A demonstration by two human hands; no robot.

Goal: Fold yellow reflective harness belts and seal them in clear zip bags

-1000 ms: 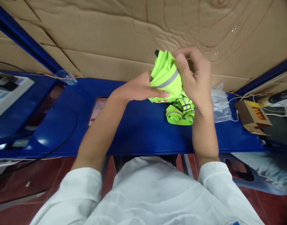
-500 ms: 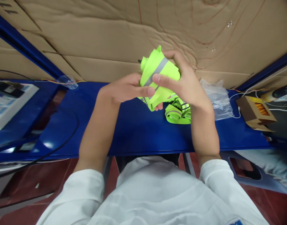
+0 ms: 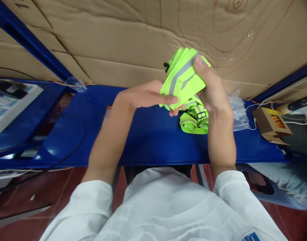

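Between my hands, above the blue table, is a neon-yellow reflective strap (image 3: 180, 78) with grey stripes, wound in several layers. A black plastic piece pokes out at its upper left. My left hand (image 3: 153, 95) is closed on the lower left of the bundle, thumb on top and fingertips showing underneath. On the upper right edge my right hand (image 3: 208, 80) grips it with the thumb pressed on the band; its other fingers are hidden behind. More reflective strap, in a loose pile (image 3: 193, 120) with a black buckle, lies on the table just below the bundle.
A clear plastic bag (image 3: 238, 110) and an opened cardboard box (image 3: 272, 125) lie to the right. At the back left is a clear plastic cup (image 3: 76, 84). Cardboard sheeting (image 3: 118, 43) rises behind the blue table (image 3: 163, 144). A black cable (image 3: 75, 147) crosses the left side.
The bundle has shifted slightly right and turned in my hands. My right thumb has moved from the bundle's middle to its upper right edge, and the layers look more fanned out.
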